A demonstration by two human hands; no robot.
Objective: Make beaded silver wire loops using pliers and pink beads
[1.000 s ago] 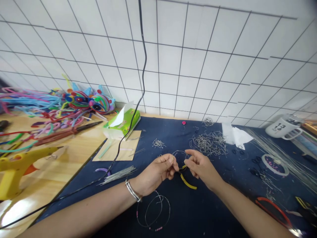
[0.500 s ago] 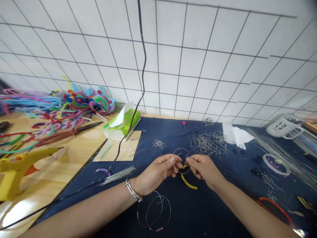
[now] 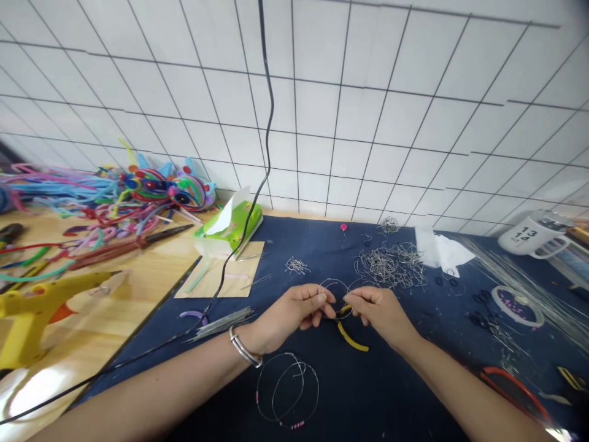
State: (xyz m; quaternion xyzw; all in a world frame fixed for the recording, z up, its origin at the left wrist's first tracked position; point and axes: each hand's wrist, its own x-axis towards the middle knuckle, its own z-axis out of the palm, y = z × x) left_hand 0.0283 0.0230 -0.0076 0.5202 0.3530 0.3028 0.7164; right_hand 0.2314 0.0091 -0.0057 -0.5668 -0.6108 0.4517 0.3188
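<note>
Over the dark blue cloth, my left hand [image 3: 301, 310] pinches a thin silver wire loop [image 3: 335, 280] between thumb and fingers. On its other side, my right hand [image 3: 380, 312] is closed on the same wire, thumb against forefinger. The fingers hide part of the loop and its ends. A yellow curved strip [image 3: 353, 339] lies just below, between the hands. Nearer to me rest wire hoops [image 3: 318, 393] strung with a few pink beads [image 3: 298, 425]. A silver bangle is on my left wrist.
Beyond my hands lies a tangled heap of small wire pieces [image 3: 391, 265]. Left are a wire bundle [image 3: 223, 323], a green tissue pack [image 3: 246, 228], a yellow glue gun [image 3: 50, 307] and a black cable [image 3: 268, 141]. A bead dish [image 3: 518, 306] and white mug [image 3: 529, 236] stand right.
My hands stay close together on the wire loop, with only slight finger movement at the left hand. The whole view has shifted a little.
</note>
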